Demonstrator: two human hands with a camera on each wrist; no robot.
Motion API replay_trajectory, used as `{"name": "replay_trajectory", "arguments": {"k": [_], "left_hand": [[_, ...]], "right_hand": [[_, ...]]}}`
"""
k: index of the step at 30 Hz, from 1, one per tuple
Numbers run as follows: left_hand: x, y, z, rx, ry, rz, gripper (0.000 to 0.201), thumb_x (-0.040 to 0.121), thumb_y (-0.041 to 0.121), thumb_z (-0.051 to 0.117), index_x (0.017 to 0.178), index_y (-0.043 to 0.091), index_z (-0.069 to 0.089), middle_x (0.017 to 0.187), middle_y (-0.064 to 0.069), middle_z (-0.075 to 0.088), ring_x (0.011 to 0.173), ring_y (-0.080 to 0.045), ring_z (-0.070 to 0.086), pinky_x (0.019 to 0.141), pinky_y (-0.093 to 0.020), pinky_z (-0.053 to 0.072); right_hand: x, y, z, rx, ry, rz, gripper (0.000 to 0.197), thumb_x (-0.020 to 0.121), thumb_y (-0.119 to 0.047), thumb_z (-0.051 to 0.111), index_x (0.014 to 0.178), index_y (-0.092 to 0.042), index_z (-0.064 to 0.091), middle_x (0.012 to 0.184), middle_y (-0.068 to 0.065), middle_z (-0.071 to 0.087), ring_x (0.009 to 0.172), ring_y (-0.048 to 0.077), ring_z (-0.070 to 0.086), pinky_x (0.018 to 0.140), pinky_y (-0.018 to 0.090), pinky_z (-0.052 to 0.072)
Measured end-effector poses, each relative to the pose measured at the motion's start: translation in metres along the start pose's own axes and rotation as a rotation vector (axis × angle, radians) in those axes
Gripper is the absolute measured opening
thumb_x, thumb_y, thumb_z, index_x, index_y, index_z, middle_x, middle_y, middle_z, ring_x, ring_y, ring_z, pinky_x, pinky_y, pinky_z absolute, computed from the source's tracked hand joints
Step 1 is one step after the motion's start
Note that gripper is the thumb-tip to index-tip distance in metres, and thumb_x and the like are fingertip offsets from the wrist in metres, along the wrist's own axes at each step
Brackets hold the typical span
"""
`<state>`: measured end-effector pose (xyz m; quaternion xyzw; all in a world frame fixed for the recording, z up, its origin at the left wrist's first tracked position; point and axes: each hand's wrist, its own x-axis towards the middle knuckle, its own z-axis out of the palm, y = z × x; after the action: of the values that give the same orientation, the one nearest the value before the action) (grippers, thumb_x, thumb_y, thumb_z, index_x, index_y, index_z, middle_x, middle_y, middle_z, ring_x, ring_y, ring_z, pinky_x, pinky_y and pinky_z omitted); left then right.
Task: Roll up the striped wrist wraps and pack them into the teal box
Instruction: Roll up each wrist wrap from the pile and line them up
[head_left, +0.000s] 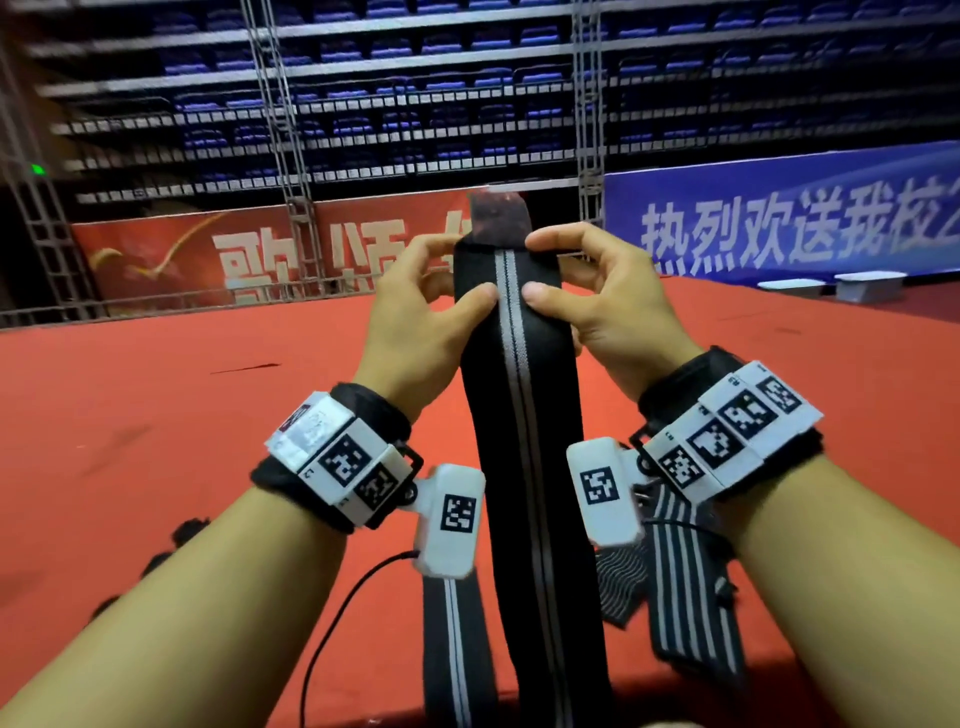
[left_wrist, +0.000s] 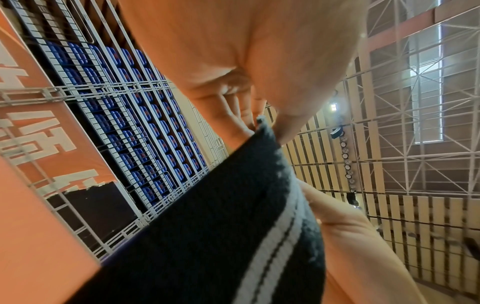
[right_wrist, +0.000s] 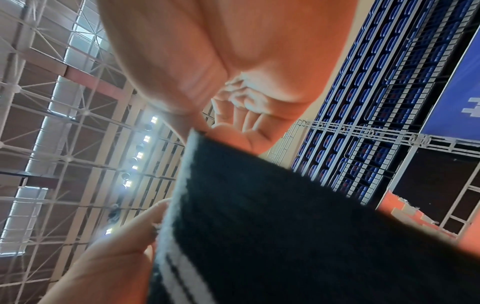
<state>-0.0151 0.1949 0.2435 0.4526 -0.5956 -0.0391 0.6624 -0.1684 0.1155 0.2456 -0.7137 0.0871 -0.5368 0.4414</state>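
Observation:
A long black wrist wrap (head_left: 524, 405) with a grey centre stripe hangs upright in front of me, its dark tab end sticking up above my hands. My left hand (head_left: 431, 296) pinches its top left edge between thumb and fingers, and my right hand (head_left: 587, 291) pinches the top right edge. Both wrist views show the same wrap (left_wrist: 228, 236) (right_wrist: 272, 226) close up, held at its end. A second striped wrap (head_left: 452, 639) lies on the red surface below my left wrist. More striped wraps (head_left: 685, 587) lie in a loose heap under my right wrist. No teal box is in view.
The red surface (head_left: 182, 415) stretches ahead to banners and blue seating rows. Two white trays (head_left: 826, 288) sit at its far right edge. A thin black cable (head_left: 332, 623) runs from the left wrist camera across the near surface.

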Motion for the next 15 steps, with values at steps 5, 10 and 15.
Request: {"name": "replay_trajectory", "arguments": {"k": [5, 10, 15], "left_hand": [[-0.016, -0.005, -0.018, 0.016, 0.016, -0.067, 0.03, 0.09, 0.004, 0.07, 0.108, 0.024, 0.057, 0.106, -0.008, 0.072, 0.095, -0.019, 0.071, 0.067, -0.029, 0.057], [-0.035, -0.055, -0.035, 0.022, -0.008, -0.304, 0.026, 0.094, 0.006, 0.067, 0.107, 0.027, 0.057, 0.1, -0.013, 0.075, 0.083, -0.024, 0.073, 0.057, -0.029, 0.054], [-0.06, -0.138, -0.05, 0.056, -0.039, -0.559, 0.021, 0.094, 0.002, 0.066, 0.11, 0.013, 0.058, 0.081, -0.005, 0.073, 0.066, -0.016, 0.07, 0.049, -0.029, 0.053]], "right_hand": [[-0.012, 0.006, 0.02, 0.034, -0.049, 0.078, 0.032, 0.09, 0.005, 0.068, 0.117, -0.011, 0.062, 0.109, 0.013, 0.072, 0.086, 0.014, 0.071, 0.052, 0.026, 0.053], [-0.018, 0.063, 0.039, 0.026, -0.138, 0.246, 0.027, 0.094, 0.002, 0.064, 0.114, -0.015, 0.06, 0.102, 0.009, 0.073, 0.073, 0.019, 0.063, 0.044, 0.023, 0.043], [-0.03, 0.157, 0.061, -0.046, -0.246, 0.429, 0.027, 0.096, 0.002, 0.06, 0.11, -0.02, 0.058, 0.091, 0.001, 0.07, 0.06, 0.012, 0.053, 0.045, 0.026, 0.038]]}}
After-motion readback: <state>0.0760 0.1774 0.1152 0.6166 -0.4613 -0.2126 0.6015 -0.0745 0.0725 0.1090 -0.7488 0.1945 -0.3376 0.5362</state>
